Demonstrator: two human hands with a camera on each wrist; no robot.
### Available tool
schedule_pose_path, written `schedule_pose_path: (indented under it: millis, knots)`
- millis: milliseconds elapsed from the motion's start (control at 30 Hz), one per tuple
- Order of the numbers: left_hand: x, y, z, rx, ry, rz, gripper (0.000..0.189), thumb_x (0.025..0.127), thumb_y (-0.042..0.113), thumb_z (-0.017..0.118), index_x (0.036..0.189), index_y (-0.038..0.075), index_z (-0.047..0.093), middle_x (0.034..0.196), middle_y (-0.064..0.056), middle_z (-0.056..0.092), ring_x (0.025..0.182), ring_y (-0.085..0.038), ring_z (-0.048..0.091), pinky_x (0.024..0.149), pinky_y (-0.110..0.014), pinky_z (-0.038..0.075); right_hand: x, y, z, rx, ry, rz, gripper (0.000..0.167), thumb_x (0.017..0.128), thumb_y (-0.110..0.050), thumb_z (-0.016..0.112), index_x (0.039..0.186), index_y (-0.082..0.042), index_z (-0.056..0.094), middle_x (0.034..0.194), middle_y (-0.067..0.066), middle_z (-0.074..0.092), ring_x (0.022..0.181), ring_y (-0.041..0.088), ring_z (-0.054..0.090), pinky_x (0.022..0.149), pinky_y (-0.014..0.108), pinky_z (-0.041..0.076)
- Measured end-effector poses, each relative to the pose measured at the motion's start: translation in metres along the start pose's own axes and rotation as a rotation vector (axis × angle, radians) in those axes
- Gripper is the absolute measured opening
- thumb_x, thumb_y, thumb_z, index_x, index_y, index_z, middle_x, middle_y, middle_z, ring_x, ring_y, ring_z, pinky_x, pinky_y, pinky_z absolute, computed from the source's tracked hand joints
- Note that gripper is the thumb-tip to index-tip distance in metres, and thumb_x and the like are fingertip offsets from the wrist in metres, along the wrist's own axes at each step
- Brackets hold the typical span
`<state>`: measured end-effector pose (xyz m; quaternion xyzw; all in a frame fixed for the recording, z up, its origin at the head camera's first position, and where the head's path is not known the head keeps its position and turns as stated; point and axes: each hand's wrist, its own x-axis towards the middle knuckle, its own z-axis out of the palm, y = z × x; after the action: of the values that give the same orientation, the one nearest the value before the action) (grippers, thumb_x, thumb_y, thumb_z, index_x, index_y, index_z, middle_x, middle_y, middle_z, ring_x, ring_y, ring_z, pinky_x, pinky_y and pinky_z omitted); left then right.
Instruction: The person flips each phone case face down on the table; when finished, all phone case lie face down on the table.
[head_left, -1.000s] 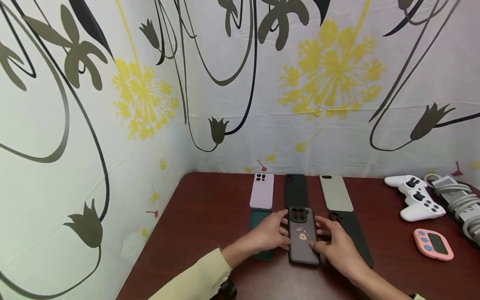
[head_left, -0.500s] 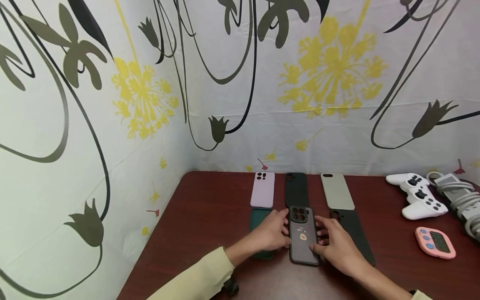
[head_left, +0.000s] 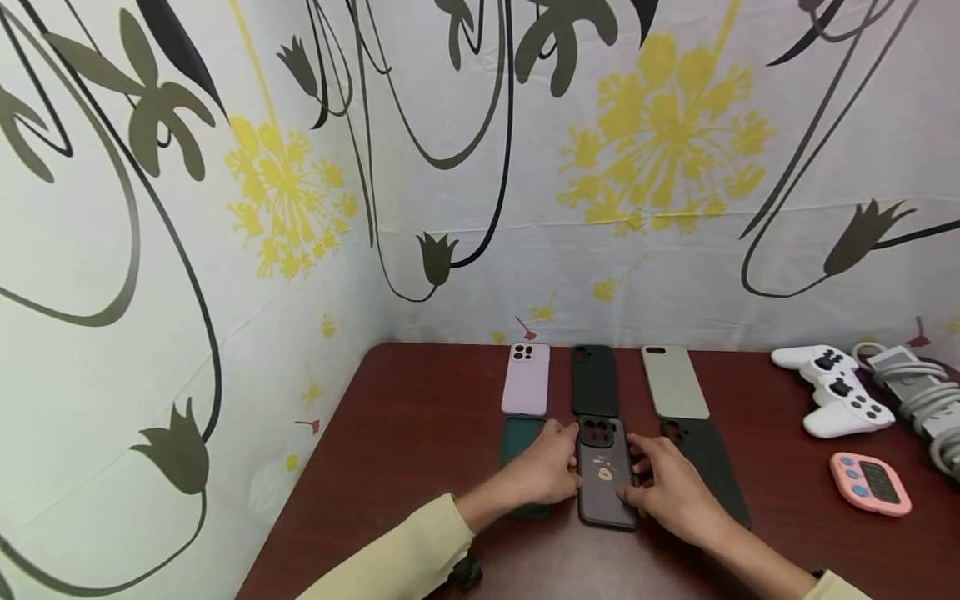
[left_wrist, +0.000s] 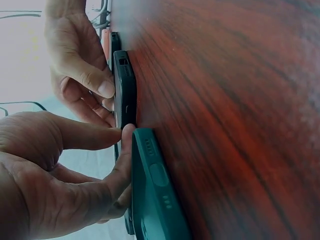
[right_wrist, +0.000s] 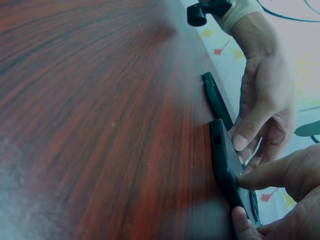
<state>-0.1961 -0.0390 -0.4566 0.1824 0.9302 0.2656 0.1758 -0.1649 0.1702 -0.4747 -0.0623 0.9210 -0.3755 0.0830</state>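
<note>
A dark phone case [head_left: 606, 492] with a translucent grey back, a square camera block and a small printed motif lies back up in the middle of the front row. My left hand [head_left: 542, 467] holds its left edge with thumb and forefinger. On the other side, my right hand [head_left: 678, 492] grips the right edge, its thumb [right_wrist: 265, 175] over the back. A teal phone case [left_wrist: 157, 180], hollow side showing, lies partly beneath my left hand. Beside my right hand is a black phone case [head_left: 708, 467]. Part of each hand's far fingers is hidden.
Behind lie a lilac phone case [head_left: 526, 379], a dark green phone case [head_left: 595, 381] and a beige phone case [head_left: 675, 382]. To the right are a white game controller [head_left: 834, 392], a pink timer [head_left: 870, 484] and a power strip [head_left: 918, 392] with wound cable. Patterned cloth [head_left: 480, 208] stands behind the table.
The grey-backed phone case has shifted slightly toward me, showing a narrow gap from the dark green case behind it. Both hands keep their hold on its sides.
</note>
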Motion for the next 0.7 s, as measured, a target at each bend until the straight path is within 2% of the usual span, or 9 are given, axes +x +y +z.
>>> schedule_pose_path:
  millis: [133,367,500,600,700]
  knots:
    - [-0.001,0.001,0.001,0.042,0.016,0.008,0.079,0.095,0.008,0.075,0.164,0.006,0.037,0.134,-0.003,0.047,0.099,-0.005,0.054,0.075,-0.019,0.047,0.002,-0.001,0.000,-0.003,-0.004,0.009,0.085,0.085,-0.014,0.088,0.152,0.012,0.044,0.134,0.027,0.057,0.105,0.026,0.065,0.079,0.039,0.058]
    - [-0.003,0.000,0.001,0.047,0.017,0.030,0.077,0.097,0.009,0.074,0.164,0.008,0.036,0.131,-0.001,0.046,0.086,-0.002,0.050,0.067,-0.019,0.045,0.002,-0.002,0.001,-0.013,0.001,0.018,0.085,0.084,-0.017,0.089,0.152,0.012,0.045,0.134,0.027,0.057,0.105,0.025,0.065,0.079,0.039,0.058]
    - [-0.005,-0.001,-0.003,0.023,0.012,0.029,0.077,0.098,0.021,0.077,0.164,0.011,0.038,0.138,-0.003,0.049,0.085,0.000,0.052,0.070,-0.019,0.046,0.001,-0.002,-0.001,-0.004,-0.010,0.014,0.086,0.086,-0.021,0.087,0.153,0.012,0.043,0.136,0.029,0.056,0.108,0.028,0.066,0.080,0.041,0.059]
    - [-0.008,-0.002,-0.007,-0.024,0.013,0.026,0.078,0.097,0.034,0.079,0.163,0.015,0.041,0.145,-0.005,0.049,0.092,0.001,0.058,0.074,-0.019,0.050,-0.002,-0.003,-0.002,-0.002,-0.026,0.017,0.088,0.089,-0.026,0.085,0.154,0.012,0.040,0.140,0.032,0.052,0.112,0.033,0.066,0.082,0.043,0.061]
    - [-0.012,-0.006,-0.012,-0.080,0.021,0.049,0.075,0.098,0.040,0.077,0.161,0.017,0.045,0.146,-0.006,0.050,0.099,0.000,0.063,0.078,-0.019,0.052,-0.005,-0.006,-0.001,-0.012,-0.025,0.010,0.089,0.092,-0.030,0.083,0.156,0.011,0.036,0.144,0.033,0.049,0.116,0.038,0.065,0.085,0.047,0.062]
